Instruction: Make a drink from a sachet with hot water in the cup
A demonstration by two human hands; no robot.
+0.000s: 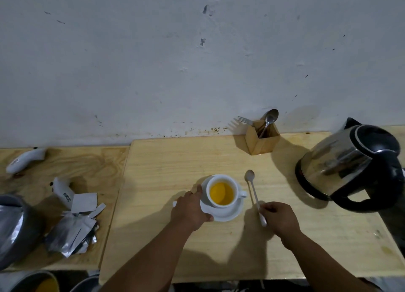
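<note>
A white cup (223, 181) holding orange-yellow liquid stands on a white saucer (232, 213) in the middle of the wooden table. My left hand (190, 208) grips the saucer's left rim. My right hand (279, 218) is closed around the handle of a metal spoon (252, 184) to the right of the cup; the spoon's bowl points away from me, at or just above the tabletop. A steel electric kettle (350, 164) with a black lid and handle stands at the far right. Torn silver sachets (72, 232) lie in a heap at the left.
A wooden holder (263, 141) with a fork and spoons stands against the wall behind the cup. At the left lie a white handheld device (24, 160), a white wrapper (63, 193) and a grey metal pot (13, 228). Bowls (37, 283) peek in at the bottom left.
</note>
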